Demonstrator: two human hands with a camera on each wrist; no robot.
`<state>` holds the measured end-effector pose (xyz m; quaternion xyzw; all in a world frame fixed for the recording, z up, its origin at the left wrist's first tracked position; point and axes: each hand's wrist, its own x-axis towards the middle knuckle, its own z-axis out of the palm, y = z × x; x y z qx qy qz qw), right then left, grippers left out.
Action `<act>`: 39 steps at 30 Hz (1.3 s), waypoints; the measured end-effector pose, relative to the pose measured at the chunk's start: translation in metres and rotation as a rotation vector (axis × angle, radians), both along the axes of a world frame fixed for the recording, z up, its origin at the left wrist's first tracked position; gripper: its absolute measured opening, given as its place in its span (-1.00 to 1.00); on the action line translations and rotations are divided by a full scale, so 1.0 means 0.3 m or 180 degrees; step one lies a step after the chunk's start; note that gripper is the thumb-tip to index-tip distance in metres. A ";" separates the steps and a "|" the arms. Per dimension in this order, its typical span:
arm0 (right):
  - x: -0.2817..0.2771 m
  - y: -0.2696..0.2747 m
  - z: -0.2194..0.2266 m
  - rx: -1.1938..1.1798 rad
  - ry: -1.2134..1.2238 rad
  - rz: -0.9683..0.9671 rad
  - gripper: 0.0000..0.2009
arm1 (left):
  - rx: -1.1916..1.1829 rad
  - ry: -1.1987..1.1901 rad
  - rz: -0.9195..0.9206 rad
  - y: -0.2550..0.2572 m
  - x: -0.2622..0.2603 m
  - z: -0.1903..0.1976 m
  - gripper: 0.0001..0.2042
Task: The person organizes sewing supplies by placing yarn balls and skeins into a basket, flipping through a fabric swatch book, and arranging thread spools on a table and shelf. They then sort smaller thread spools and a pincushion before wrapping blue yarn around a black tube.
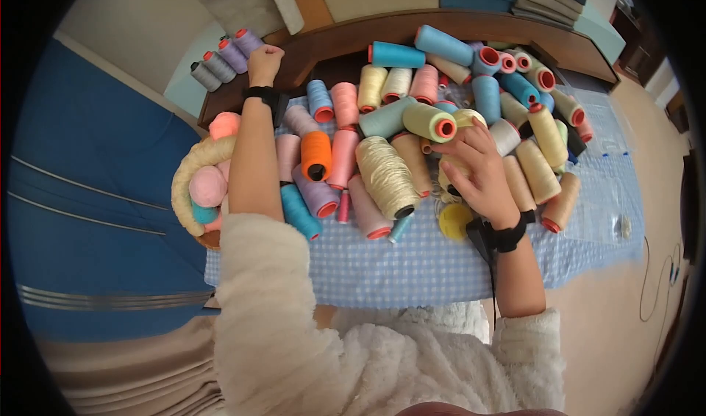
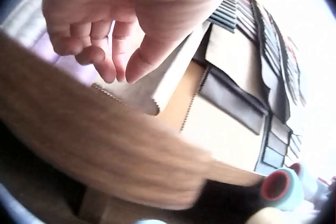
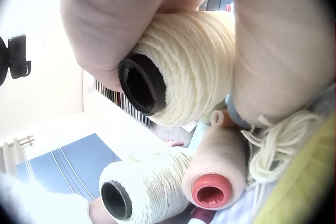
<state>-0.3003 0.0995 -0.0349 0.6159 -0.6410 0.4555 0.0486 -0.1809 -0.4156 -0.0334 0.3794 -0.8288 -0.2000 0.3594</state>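
Observation:
My left hand (image 1: 265, 65) is raised at the back left, beside the purple spools (image 1: 248, 41) on the wooden ledge. In the left wrist view, the fingers of that hand (image 2: 131, 19) are loosely bent with nothing between them, and a blurred purple shape (image 2: 79, 69) shows behind. Among the spools on the right, my right hand (image 1: 482, 173) grips a thick cream yarn cone (image 1: 447, 172). The right wrist view shows this hand (image 3: 115, 14) around the cream cone (image 3: 189, 61), its black core end tilted outward. Part of the cone is hidden by the hand.
Many coloured spools lie across the blue checked cloth (image 1: 353, 269). A basket (image 1: 180, 188) of yarn balls stands at left, with grey spools (image 1: 206, 76) behind it. A yellow disc (image 1: 454, 221) lies below my right hand. Loose cream yarn (image 3: 278, 150) lies near a peach spool (image 3: 218, 155).

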 end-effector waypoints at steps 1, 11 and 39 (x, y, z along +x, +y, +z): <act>-0.001 -0.002 -0.007 -0.0027 0.0020 0.0006 -0.74 | 0.0194 0.0085 -0.0359 0.029 -0.014 0.023 -0.85; -0.002 -0.002 -0.019 -0.0173 0.0133 0.0017 -0.81 | 0.0568 -0.1843 -0.2611 0.618 0.024 0.182 -0.66; -0.009 0.001 -0.052 -0.0429 0.0064 -0.0018 -0.81 | -0.0666 -0.1749 -0.2228 1.295 0.426 0.070 -0.62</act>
